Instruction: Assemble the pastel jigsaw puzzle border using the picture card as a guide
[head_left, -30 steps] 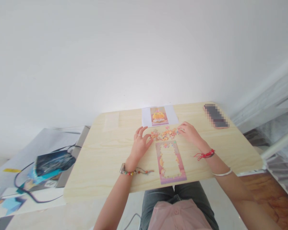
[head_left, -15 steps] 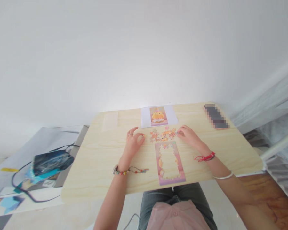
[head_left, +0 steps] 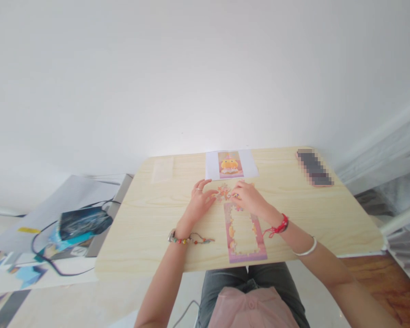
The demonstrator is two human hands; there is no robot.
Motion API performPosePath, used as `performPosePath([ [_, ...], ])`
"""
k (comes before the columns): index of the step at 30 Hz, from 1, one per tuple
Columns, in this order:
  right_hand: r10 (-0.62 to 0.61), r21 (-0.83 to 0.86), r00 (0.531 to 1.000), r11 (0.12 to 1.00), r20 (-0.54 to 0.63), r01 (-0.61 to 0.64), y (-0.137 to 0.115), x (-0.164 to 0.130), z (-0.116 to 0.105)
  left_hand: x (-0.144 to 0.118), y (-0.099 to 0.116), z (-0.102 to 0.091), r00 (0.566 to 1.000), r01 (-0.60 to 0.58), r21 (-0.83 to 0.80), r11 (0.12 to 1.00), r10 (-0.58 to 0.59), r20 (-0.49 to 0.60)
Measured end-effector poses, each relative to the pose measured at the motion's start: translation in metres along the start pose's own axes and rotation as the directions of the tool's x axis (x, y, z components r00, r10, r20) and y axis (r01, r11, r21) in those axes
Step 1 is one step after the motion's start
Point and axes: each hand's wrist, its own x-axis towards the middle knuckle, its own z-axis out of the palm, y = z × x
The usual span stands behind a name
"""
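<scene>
**Both hands meet over loose puzzle pieces beyond the tray**

The puzzle tray (head_left: 245,233), a pink-bordered frame with a pale, mostly unfilled centre, lies on the wooden table (head_left: 150,228) straight in front of the person. Just past the tray's far end sits a small heap of loose puzzle pieces (head_left: 223,193), orange and pink, too small and blurred to tell apart one by one.

The left hand (head_left: 198,205) rests on the table at the left of the tray's far end, fingers loosely curled, thumb and forefinger close together at the edge of the heap; whether they pinch a piece cannot be told. The right hand (head_left: 248,198) lies over the tray's far end and covers the right part of the heap. Its fingertips are drawn together near the pieces, but the hand itself hides what, if anything, they grip.

Beyond the heap, farther from the tray, a reference picture (head_left: 230,164) of a yellow figure lies on white paper. Well to the right of the tray is a phone (head_left: 314,168), pixelated. Left of the tray, off the table, a dark bag (head_left: 82,222) with a black cable lies on grey paper, partly cut off.
</scene>
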Motion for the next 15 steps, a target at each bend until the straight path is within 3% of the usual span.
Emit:
performPosePath([
  [6,-0.007,0.015,1.0,1.0,-0.03,0.008,-0.038,0.014,0.026,0.0,-0.006,-0.002,0.991,0.078,-0.027,0.997,-0.081,-0.111],
  [11,0.0,0.02,0.999,1.0,-0.046,0.001,-0.049,-0.002,0.014,-0.001,-0.007,-0.002,0.985,0.104,-0.055,0.993,-0.11,-0.131],
  [15,0.011,0.01,0.999,1.0,-0.046,-0.01,-0.05,-0.019,0.002,-0.001,-0.002,-0.003,0.994,0.067,-0.072,0.995,-0.073,-0.076],
])
